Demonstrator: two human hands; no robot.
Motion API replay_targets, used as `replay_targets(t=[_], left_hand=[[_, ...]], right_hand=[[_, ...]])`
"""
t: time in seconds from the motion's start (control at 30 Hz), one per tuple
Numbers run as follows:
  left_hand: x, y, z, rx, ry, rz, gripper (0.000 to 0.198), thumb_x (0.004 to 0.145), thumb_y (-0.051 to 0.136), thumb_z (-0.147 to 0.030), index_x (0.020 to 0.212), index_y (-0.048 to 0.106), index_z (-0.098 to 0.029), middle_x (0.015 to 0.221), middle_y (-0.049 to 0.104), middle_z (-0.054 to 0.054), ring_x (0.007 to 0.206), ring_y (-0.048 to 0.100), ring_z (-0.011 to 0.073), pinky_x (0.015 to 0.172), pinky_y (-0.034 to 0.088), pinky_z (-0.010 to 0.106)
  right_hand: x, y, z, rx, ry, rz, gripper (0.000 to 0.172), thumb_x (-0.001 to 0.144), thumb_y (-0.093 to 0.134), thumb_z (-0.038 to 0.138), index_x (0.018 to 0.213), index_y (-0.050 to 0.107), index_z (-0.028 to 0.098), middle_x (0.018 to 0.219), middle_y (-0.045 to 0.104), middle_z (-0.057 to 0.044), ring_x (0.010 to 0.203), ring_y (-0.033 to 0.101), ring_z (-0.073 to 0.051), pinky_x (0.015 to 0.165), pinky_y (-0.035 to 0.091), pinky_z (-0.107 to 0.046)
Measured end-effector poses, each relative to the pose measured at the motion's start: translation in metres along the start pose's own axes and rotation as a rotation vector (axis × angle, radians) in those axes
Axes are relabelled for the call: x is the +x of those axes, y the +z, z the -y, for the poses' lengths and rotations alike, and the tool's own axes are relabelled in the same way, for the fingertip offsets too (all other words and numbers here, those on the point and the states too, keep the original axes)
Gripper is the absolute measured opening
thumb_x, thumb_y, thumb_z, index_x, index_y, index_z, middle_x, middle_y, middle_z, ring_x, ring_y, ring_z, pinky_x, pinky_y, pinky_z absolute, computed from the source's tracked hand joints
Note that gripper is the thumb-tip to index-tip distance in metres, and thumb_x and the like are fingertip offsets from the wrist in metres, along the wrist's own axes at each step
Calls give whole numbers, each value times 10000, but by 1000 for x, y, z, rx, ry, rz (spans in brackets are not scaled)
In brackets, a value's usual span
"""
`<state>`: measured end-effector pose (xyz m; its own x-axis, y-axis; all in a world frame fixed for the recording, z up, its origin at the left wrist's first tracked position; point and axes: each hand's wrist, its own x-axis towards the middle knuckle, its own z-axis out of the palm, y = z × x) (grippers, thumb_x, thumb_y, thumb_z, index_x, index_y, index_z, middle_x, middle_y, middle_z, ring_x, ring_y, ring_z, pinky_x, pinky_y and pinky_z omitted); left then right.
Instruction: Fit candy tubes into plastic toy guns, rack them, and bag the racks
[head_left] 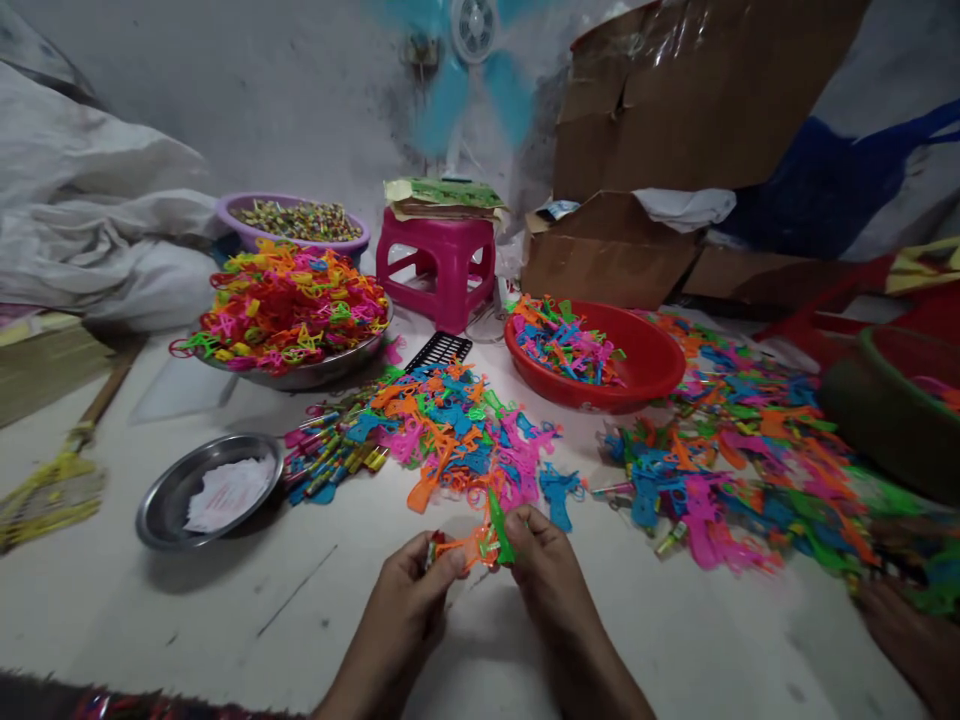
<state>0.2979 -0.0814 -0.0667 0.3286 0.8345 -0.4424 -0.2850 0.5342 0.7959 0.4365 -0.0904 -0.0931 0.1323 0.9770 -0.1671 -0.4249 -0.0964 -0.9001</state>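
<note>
My left hand [420, 585] pinches an orange plastic toy piece [474, 545] in front of me. My right hand [547, 560] grips a green plastic piece [499, 525] that meets the orange one; whether the two are joined I cannot tell. Just beyond my hands lies a heap of flat, bright plastic toy pistols [457, 420], with a blue one [559, 495] near its right edge. Several striped, shiny tubes [337, 455] lie bunched at the heap's left side.
At left stand a steel bowl with printed slips [229, 495], a basin piled with plastic toys [292, 310] and a yellow broom [52, 490]. A red basin [637, 360], a pink stool [436, 260] and a fan [474, 30] stand beyond. Another person's hand [907, 620] is by the right-hand pile [720, 480].
</note>
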Motion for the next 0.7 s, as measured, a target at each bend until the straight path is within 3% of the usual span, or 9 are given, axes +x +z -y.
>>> replay_targets(t=[0.07,0.13,0.23,0.3,0.37,0.43,0.47,0.57,0.7], left_hand=[[-2,-8,-1,-154,-132,45,289,615,689,-378,659,518,-149,416,342,-99,337,157,2,338,95,147],[-5,-14,1,-260,-287,108,315,556,726,-335,659,496,-147,466,416,-78,336,178,-14,338,60,134],[-6,-14,7,-238,-429,187,338,535,741,-301,708,494,-150,515,453,-66,343,207,-22,350,49,127],[-6,-10,11,-143,-353,182,320,615,679,-401,717,507,-151,454,379,-90,335,185,-6,353,54,142],[-7,-6,13,-48,-196,95,375,704,545,-526,764,535,-156,413,305,-102,336,181,22,353,81,161],[-8,-4,13,74,-37,-4,437,732,477,-568,879,549,-162,462,373,-83,362,239,41,362,138,172],[-9,-4,13,141,32,-38,457,729,482,-570,939,538,-168,520,432,-69,378,267,43,370,166,176],[-10,-4,14,279,169,-46,470,723,511,-548,1007,486,-175,680,537,-25,408,309,41,389,214,183],[-7,-5,17,253,156,12,420,736,503,-537,953,467,-179,712,543,-13,426,320,40,382,213,170]], right_hand=[[-1,-5,-1,95,26,74,405,644,603,580,753,617,190,650,602,-30,551,542,-152,522,432,-272],[-2,-9,0,94,20,150,493,584,640,594,893,645,209,854,637,-76,752,587,-207,645,461,-322],[-5,-9,3,-44,-50,271,372,517,767,393,833,670,222,1018,612,-70,937,548,-226,789,428,-335],[-7,-8,6,-90,-105,252,214,557,757,332,691,655,201,854,635,-42,789,570,-189,725,440,-306],[-7,-6,9,-95,-159,62,192,631,709,348,640,605,187,671,588,4,618,526,-134,615,428,-254],[-6,-5,9,-116,-183,-140,208,671,681,355,679,562,186,614,528,38,566,474,-104,562,395,-214],[-6,-3,9,-134,-175,-176,215,680,676,352,697,541,185,621,514,44,569,463,-99,556,385,-205],[-7,2,4,-175,-126,-89,248,697,657,369,735,497,183,637,484,44,580,445,-98,550,377,-203],[-11,11,-3,-195,-120,-61,279,711,630,396,697,449,185,618,440,48,563,415,-91,529,361,-196]])
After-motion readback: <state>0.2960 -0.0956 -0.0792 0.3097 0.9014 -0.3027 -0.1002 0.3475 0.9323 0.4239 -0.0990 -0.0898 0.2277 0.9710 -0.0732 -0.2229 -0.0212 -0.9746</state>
